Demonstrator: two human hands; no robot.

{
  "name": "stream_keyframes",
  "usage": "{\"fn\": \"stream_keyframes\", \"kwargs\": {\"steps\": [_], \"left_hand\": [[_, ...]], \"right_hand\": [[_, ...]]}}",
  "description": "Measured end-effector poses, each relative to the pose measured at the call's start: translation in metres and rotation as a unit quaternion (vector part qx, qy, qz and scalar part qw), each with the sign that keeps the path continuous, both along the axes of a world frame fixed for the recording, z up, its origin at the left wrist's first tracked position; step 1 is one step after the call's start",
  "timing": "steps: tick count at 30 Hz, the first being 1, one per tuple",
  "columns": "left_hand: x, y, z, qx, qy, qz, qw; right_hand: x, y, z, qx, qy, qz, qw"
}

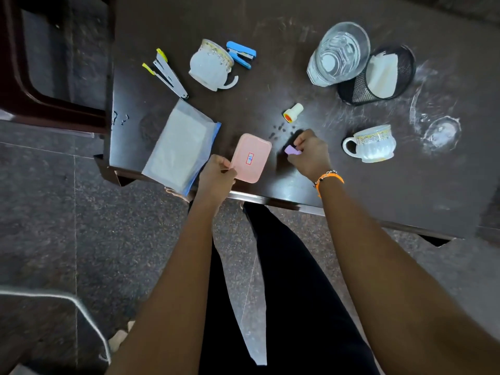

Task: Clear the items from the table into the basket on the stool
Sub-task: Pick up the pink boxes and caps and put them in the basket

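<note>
Two pickups seem under way at once: the left hand (216, 173) pinches the near corner of the pink plastic lid (251, 158) at the table (378, 201) edge, while the right hand (308, 155) curls its fingers round a small purple piece (292, 150) lying on the table, probably to carry both off together. The lid's red-bordered sticker is too small to read. No basket or stool can be made out for certain.

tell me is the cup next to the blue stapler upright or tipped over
Tipped over. The cup lies on its side on the table, its rim toward the blue stapler and its handle low near the tabletop.
</note>
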State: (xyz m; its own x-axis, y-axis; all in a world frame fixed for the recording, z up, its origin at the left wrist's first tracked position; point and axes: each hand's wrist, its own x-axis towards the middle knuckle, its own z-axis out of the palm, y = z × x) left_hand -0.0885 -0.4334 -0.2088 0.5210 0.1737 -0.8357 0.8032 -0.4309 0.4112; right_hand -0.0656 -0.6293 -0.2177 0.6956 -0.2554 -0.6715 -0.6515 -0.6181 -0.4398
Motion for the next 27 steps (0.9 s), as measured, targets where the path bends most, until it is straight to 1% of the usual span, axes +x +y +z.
{"fn": "stream_keyframes", "kwargs": {"steps": [2, 4, 5, 8, 11, 15, 17, 19, 21, 24, 27], "left_hand": [[-0.002, 0.008, 0.008, -0.014, -0.011, 0.060, 0.998], [-0.006, 0.018, 0.020, -0.049, -0.034, 0.139, 0.989], [-0.008, 0.022, 0.026, -0.065, -0.045, 0.171, 0.982], [-0.013, 0.039, 0.049, -0.076, -0.095, 0.242, 0.963], [-0.004, 0.066, 0.073, -0.068, -0.164, 0.290, 0.940], [0.023, 0.126, 0.106, -0.041, -0.229, 0.350, 0.907], [0.031, 0.168, 0.126, -0.014, -0.261, 0.383, 0.886], [0.037, 0.206, 0.142, 0.012, -0.282, 0.409, 0.868], [0.043, 0.242, 0.153, 0.027, -0.292, 0.418, 0.860], [0.058, 0.289, 0.164, 0.040, -0.296, 0.418, 0.858], [0.084, 0.334, 0.171, 0.085, -0.304, 0.386, 0.867]], "right_hand": [[0.002, 0.009, 0.006, 0.040, 0.014, -0.045, 0.998], [0.005, 0.023, 0.014, 0.111, 0.024, -0.104, 0.988], [0.005, 0.028, 0.019, 0.130, 0.021, -0.110, 0.985], [0.005, 0.048, 0.039, 0.162, -0.010, -0.080, 0.983], [0.018, 0.075, 0.060, 0.177, -0.041, -0.043, 0.982], [0.055, 0.138, 0.089, 0.242, -0.063, 0.030, 0.968], [0.069, 0.185, 0.105, 0.264, -0.071, 0.074, 0.959], [0.078, 0.227, 0.119, 0.278, -0.081, 0.098, 0.952], [0.087, 0.266, 0.129, 0.279, -0.091, 0.106, 0.950], [0.100, 0.320, 0.141, 0.273, -0.106, 0.127, 0.948], [0.112, 0.368, 0.149, 0.263, -0.132, 0.166, 0.941]]}}
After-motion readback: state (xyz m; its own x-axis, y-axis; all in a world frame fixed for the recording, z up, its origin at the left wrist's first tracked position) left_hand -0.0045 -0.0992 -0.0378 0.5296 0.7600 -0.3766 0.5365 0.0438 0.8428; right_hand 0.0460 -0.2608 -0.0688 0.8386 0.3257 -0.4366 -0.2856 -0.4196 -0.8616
